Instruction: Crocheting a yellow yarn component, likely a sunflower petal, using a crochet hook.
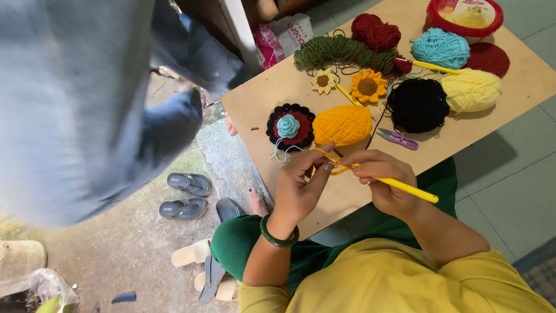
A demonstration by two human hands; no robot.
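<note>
Crocheting goes on over the near edge of a pale wooden board (347,200) that lies across the person's lap, and the work is best judged from large to small. At the far edge of the board sit several yarn balls, with the black ball (418,105) and the orange-yellow ball (343,124) nearest the hands; the orange-yellow strand (325,155) seems to feed from that ball, so it should keep rolling freely. Toward the left edge lies a finished black-and-red rosette (290,126), and purple snips (398,138) rest just beyond the hands. The left hand (301,185), green bangle at the wrist, has thumb and forefinger pinched together on the strand's small loop; holding that pinch close to the hook would keep tension even. The right hand (389,184) is closed around the yellow crochet hook (399,184), tip at the loop; a light grip looks wiser than a tight one.
</note>
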